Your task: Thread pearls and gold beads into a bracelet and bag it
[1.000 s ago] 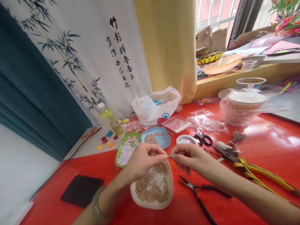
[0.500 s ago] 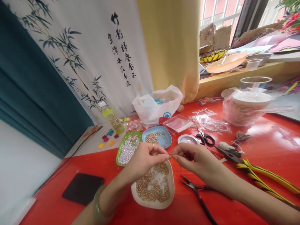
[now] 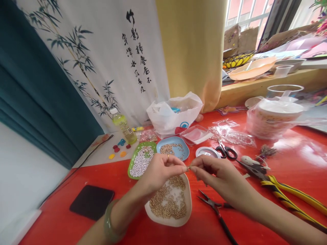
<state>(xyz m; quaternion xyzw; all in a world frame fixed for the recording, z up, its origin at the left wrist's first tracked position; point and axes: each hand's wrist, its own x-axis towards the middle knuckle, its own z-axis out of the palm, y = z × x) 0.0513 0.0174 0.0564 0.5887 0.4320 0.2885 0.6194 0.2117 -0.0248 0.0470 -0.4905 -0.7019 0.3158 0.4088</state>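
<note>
My left hand [image 3: 162, 170] and my right hand [image 3: 214, 172] meet fingertip to fingertip above a beige plate [image 3: 187, 217] of small gold beads. Both pinch closed around a tiny gold bead [image 3: 188, 168] held between them. Whether a thread runs through it is too fine to see. A green bangle sits on my left wrist and a ring on a left finger.
A green tray of pearl beads [image 3: 141, 160] and a blue dish of gold beads [image 3: 176, 150] lie behind my hands. Needle-nose pliers [image 3: 217, 212], scissors [image 3: 226, 152], yellow-handled cutters [image 3: 288, 197], a white plastic bag [image 3: 173, 114], a bottle [image 3: 124, 126] and a black pad [image 3: 92, 202] rest on the red table.
Both hands stay pinched together over the beige plate. The view has drifted a little, so everything sits slightly further right in the frame.
</note>
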